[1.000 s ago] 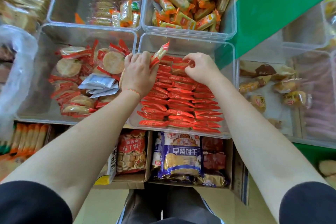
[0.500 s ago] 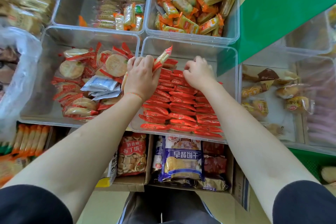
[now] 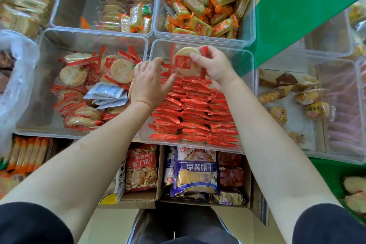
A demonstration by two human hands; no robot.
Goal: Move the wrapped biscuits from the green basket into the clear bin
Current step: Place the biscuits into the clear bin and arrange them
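Right hand [image 3: 214,67] pinches wrapped biscuit [image 3: 186,61] above far end of clear bin [image 3: 247,93]; left hand [image 3: 147,87] grips more packets. Risk: thin wrapper-edge pinch slips, biscuit drops flat, upsets upright rows [image 3: 194,113].

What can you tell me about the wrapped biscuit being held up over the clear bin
The wrapped biscuit is a round, pale rice-cracker-like disc in a clear wrapper with a red printed label and red crimped ends. It is held flat side to the camera above the rows of red packets. The right hand pinches its right edge; the left hand touches its lower left edge.
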